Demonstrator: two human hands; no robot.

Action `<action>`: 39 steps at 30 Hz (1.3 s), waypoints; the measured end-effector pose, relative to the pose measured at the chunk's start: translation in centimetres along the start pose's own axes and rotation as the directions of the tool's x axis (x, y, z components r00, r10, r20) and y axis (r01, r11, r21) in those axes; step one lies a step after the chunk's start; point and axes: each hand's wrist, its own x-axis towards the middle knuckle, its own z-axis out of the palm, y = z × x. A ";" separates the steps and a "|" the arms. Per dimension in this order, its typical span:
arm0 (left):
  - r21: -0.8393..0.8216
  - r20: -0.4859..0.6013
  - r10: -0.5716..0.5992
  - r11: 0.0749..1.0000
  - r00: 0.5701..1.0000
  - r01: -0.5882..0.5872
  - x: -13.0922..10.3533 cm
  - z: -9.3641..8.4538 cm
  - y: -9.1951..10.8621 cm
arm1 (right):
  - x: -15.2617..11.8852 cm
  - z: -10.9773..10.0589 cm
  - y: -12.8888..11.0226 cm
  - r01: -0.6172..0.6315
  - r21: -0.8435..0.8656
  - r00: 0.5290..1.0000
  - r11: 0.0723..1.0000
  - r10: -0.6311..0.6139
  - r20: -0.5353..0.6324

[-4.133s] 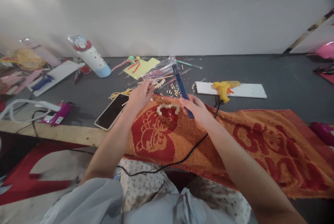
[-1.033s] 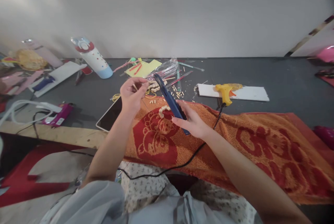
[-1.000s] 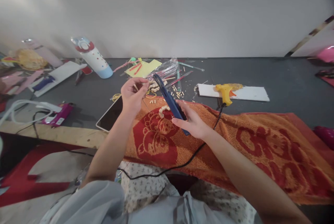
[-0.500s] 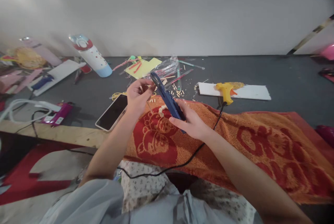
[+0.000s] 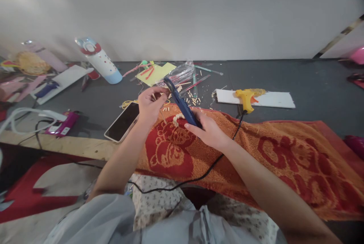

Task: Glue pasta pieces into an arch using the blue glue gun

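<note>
My right hand [image 5: 209,130] is closed around the lower part of a blue phone [image 5: 184,110], held tilted above the orange towel [image 5: 227,130]. At the phone's upper end, my left hand [image 5: 152,104] is closed in a pinch. A thin pale stick [image 5: 163,116] slants down from this hand, partly hidden by its fingers. Below the phone, a curved piece made of small pale bits [image 5: 176,119] rests on the towel. Beside my left wrist lies another phone [image 5: 122,122], dark screen up with a white edge.
A yellow glue gun [image 5: 247,100] rests on a white board [image 5: 275,100], its black cord [image 5: 210,170] crossing the towel. Cut pale pieces [image 5: 195,100], plastic wrap [image 5: 184,71] and yellow paper [image 5: 156,73] lie behind my hands. A white bottle [image 5: 102,64] stands left, near a purple power strip [image 5: 64,124].
Almost nothing differs. The phone and my right hand have shifted very slightly; my left hand keeps its pinch at the phone's upper end.
</note>
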 end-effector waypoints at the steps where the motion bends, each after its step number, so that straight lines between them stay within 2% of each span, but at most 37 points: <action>1: -0.006 -0.005 -0.007 1.000 1.000 0.007 0.0 0.0 0.0 | 0.0 0.0 0.1 -0.002 -0.001 1.000 1.000 0.002 -0.007; 6: -0.050 0.005 -0.039 0.998 0.999 0.039 0.0 0.2 0.5 | 0.4 0.0 0.7 -0.043 0.024 0.997 0.999 0.044 -0.063; 12: -0.050 0.025 -0.008 0.999 1.000 0.009 -0.1 -0.1 0.7 | 0.5 -0.1 1.2 -0.119 0.194 0.989 0.974 0.134 -0.066; 18: -0.053 0.020 0.013 0.999 1.000 -0.011 0.1 -0.1 0.5 | 0.3 0.0 1.0 -0.069 0.262 0.996 0.963 0.081 -0.034; 22: -0.030 -0.004 0.106 0.994 0.994 -0.106 1.0 -1.3 0.8 | 0.4 0.0 0.7 -0.109 0.332 0.986 0.937 0.144 -0.083; 24: 0.094 -0.003 0.165 0.982 0.986 -0.164 1.6 -2.4 1.3 | 0.6 -0.2 0.7 -0.125 0.385 0.973 0.914 0.188 -0.130; 26: 0.330 0.064 0.188 0.923 0.980 -0.199 2.0 -3.5 1.8 | 0.8 -0.4 0.8 -0.117 0.417 0.964 0.901 0.204 -0.170; 28: 0.568 0.203 0.144 0.788 0.969 -0.236 2.2 -4.2 2.0 | 1.0 -0.7 0.9 -0.114 0.429 0.953 0.896 0.220 -0.207; 30: 0.717 0.380 0.033 0.621 0.924 -0.317 2.3 -4.2 1.7 | 1.1 -0.9 1.1 -0.125 0.438 0.938 0.890 0.249 -0.241; 32: 0.775 0.514 -0.117 0.488 0.850 -0.402 2.2 -3.9 0.9 | 1.2 -1.0 1.2 -0.127 0.440 0.929 0.889 0.262 -0.262; 34: 0.799 0.563 -0.239 0.403 0.792 -0.446 2.3 -3.6 -0.1 | 1.2 -1.1 1.3 -0.122 0.427 0.926 0.896 0.257 -0.275; 35: 0.809 0.564 -0.278 0.373 0.777 -0.454 2.3 -3.5 -0.6 | 1.1 -1.1 1.3 -0.121 0.417 0.927 0.901 0.253 -0.277; 39: 0.843 0.527 -0.375 0.348 0.763 -0.411 2.4 -4.0 -1.4 | 1.0 -1.0 1.3 -0.131 0.388 0.933 0.913 0.245 -0.263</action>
